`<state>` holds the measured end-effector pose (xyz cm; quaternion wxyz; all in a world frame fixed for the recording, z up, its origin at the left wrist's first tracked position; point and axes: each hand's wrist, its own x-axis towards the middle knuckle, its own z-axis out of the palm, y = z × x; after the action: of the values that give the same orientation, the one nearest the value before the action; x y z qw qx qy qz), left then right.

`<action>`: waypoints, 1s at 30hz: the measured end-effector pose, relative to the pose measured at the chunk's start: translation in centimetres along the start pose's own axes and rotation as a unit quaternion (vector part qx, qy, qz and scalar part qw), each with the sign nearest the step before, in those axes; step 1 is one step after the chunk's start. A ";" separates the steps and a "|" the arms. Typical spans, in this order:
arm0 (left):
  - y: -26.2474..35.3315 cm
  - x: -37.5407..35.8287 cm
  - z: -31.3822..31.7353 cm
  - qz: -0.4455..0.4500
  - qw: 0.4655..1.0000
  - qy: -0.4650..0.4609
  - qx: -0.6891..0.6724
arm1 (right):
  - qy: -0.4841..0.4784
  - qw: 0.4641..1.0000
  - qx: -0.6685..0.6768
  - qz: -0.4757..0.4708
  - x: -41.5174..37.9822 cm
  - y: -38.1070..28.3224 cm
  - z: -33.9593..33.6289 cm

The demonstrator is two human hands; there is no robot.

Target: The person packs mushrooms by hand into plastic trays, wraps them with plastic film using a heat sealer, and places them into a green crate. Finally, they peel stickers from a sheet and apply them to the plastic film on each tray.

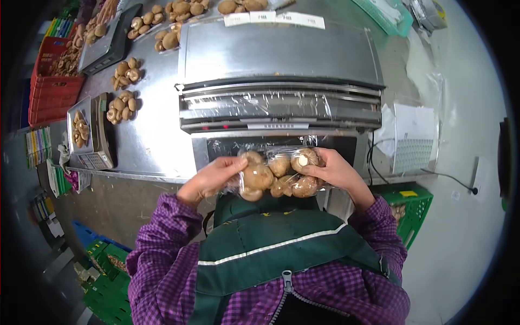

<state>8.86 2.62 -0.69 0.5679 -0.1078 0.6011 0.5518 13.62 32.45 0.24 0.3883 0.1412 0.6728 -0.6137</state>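
Note:
Between my two hands is a pack of brown mushrooms [257, 177] wrapped in clear plastic film. My left hand [221, 173] grips the pack's left end, thumb on top. On the right end, my right hand [336, 169] is closed on the same pack, its thumb beside a pale mushroom stem. The undersides of the fingers are hidden behind the pack. I hold it just in front of a metal wrapping machine [281, 59], over the dark plate [346, 146] at its front edge. Loose film lies across the machine's rollers [254, 105].
Left on the steel table [157, 124] are mushroom piles [122, 106] and a scale [101, 130] bearing mushrooms. Another person's hand [102, 17] is near a second scale [105, 46]. A red crate [51, 100] stands beyond. Papers [414, 130] and a cable [449, 173] are at right.

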 end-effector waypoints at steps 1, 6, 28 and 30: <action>-1.1 -1.0 0.8 -0.059 0.993 0.020 0.103 | 0.002 0.999 -0.027 0.033 -0.8 1.2 0.2; -9.2 -1.6 4.3 0.137 0.952 0.273 0.006 | 0.288 0.942 -0.143 -0.098 -1.5 7.3 3.3; -7.8 -2.0 9.5 0.265 0.935 0.113 -0.207 | -0.163 0.861 0.442 -0.190 -5.9 9.5 9.7; -6.0 -4.4 9.8 0.260 0.949 0.052 -0.173 | -0.063 0.888 0.421 -0.176 -5.1 9.2 9.5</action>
<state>20.39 5.94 2.08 0.3453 -0.0729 0.5326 0.7693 26.43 26.88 -2.30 0.2198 0.1314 0.3393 -0.9052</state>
